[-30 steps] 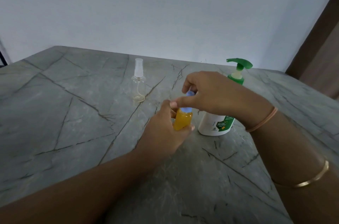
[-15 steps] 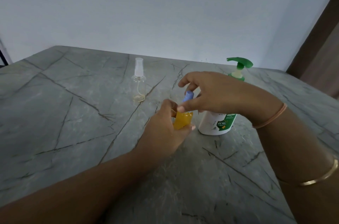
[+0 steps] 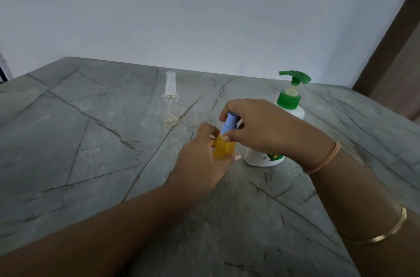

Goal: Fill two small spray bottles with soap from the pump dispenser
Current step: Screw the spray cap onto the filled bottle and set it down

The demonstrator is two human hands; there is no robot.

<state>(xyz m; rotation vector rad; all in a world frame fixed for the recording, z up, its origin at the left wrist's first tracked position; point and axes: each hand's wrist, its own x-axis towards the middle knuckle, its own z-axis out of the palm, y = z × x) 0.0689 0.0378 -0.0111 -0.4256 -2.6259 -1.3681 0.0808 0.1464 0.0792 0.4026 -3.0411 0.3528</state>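
Left hand (image 3: 204, 156) grips the amber-filled spray bottle (image 3: 223, 148) steady; right hand (image 3: 256, 126) pinches its blue spray cap (image 3: 229, 123), probably tightening; pump dispenser (image 3: 288, 104) at two o'clock.

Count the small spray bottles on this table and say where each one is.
2. A clear spray bottle stands alone toward the far left of the table. An orange-filled spray bottle is in the left hand, the right hand at its blue top.

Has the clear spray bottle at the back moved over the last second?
No. The clear spray bottle stands upright on the same dark vein of the table, left of the pump dispenser, apart from both hands.
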